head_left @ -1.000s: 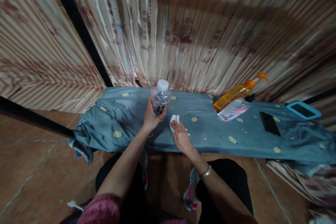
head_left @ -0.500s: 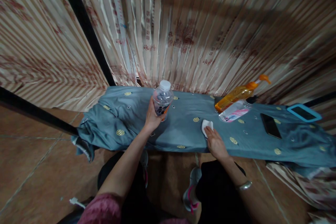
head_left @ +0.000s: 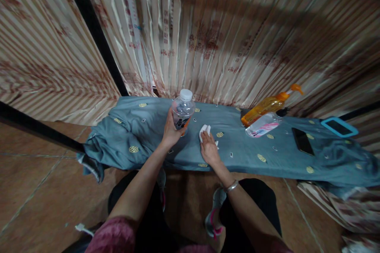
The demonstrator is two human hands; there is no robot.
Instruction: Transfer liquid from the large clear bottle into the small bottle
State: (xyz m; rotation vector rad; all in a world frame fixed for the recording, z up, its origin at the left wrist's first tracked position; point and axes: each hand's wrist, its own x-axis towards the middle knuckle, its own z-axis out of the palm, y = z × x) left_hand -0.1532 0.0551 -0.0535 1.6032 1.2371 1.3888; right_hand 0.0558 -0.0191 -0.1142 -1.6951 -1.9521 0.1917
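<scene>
At the centre of the frame we see the left hand [head_left: 171,132] wrapped around a bottle [head_left: 182,110] held upright over the blue cloth [head_left: 139,130]. Just right of it, the right hand [head_left: 209,149] presses flat on a white wipe [head_left: 204,130]. An orange pump bottle [head_left: 268,104], a lying bottle [head_left: 263,125] and a phone [head_left: 302,141] sit well apart at right, blocking nothing.

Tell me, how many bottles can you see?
3: a clear bottle upright in the left hand; an orange pump bottle and a pink-labelled bottle lying farther right.
</scene>
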